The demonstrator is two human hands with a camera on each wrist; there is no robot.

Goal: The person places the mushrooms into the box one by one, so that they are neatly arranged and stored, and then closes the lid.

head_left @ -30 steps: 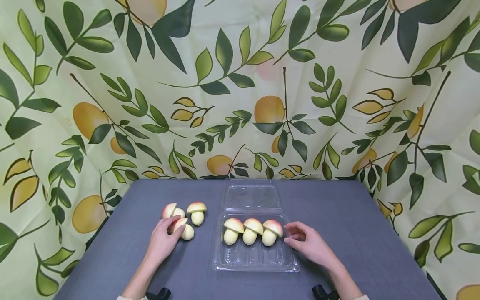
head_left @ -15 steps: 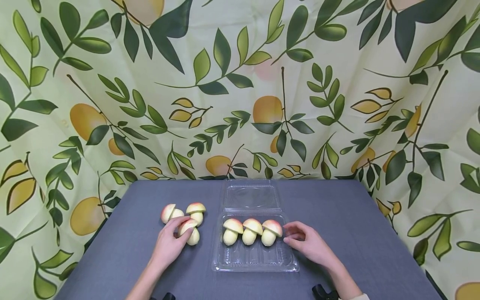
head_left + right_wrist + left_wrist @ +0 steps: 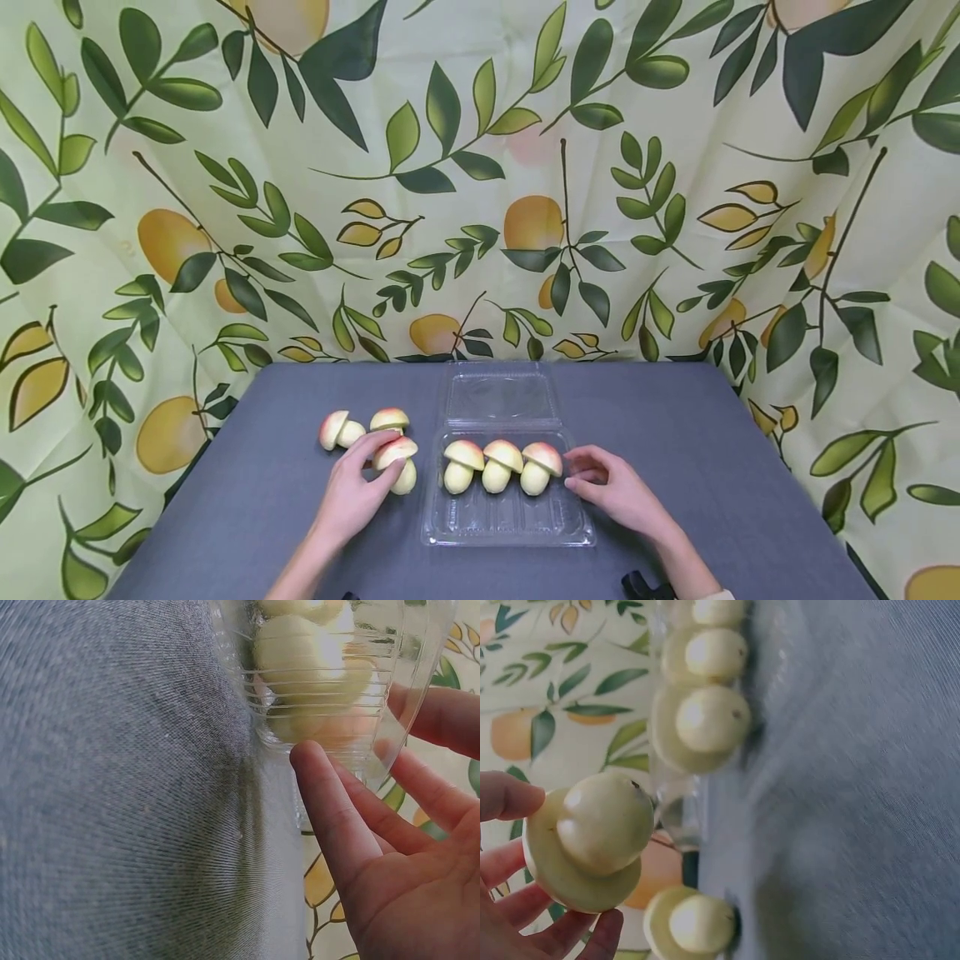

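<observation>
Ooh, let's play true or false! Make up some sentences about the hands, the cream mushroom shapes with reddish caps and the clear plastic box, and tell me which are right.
1. The left hand holds a cream mushroom shape with a reddish cap. True.
2. The clear plastic box's see-through lid is closed. False: it lies open behind the box.
3. Three mushroom shapes in a row sit inside the box. True.
4. The right hand holds a mushroom shape. False: it is at the box's right edge, with no mushroom shape in it.
5. Two more mushroom shapes lie on the grey-blue tabletop, left of the box. True.
</observation>
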